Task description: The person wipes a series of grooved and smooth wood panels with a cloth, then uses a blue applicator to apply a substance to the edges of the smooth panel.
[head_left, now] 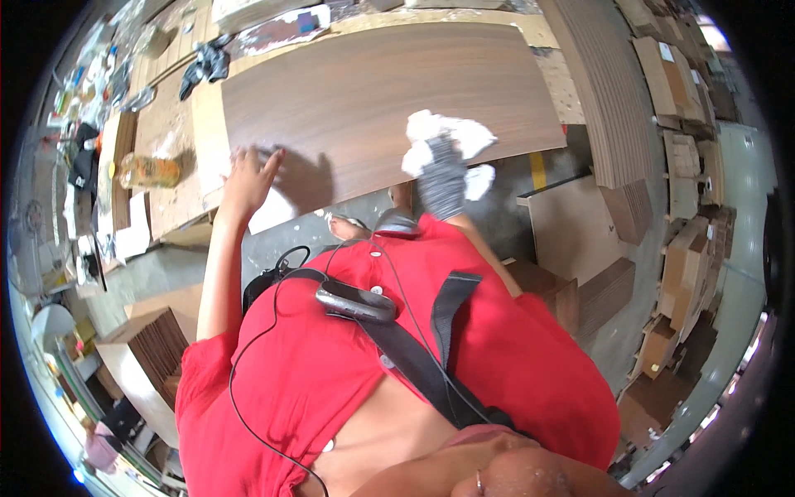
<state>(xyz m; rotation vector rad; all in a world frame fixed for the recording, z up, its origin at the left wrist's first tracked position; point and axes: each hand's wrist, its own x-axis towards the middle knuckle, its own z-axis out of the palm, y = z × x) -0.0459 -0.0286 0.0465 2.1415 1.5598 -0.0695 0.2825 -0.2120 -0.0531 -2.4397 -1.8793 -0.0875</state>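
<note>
A flat brown wood-grain board [373,91] lies across the worktable in front of me. My left hand [250,176] is bare and rests at the board's near left corner, its fingers stretched out and apart. A small dark patch shows by its fingertips; whether it is an object or shadow I cannot make out. My right hand [441,178] wears a grey knitted glove and is closed on a crumpled white cloth [447,132], which lies against the board toward its near right part. The cloth hides most of the right fingers.
An amber-coloured bottle [151,171] lies left of the board, with a black glove-like item [205,66] farther back. Tall stacks of brown panels [600,99] stand at the right, cardboard boxes [671,83] beyond them. More panels [153,348] stand at the lower left.
</note>
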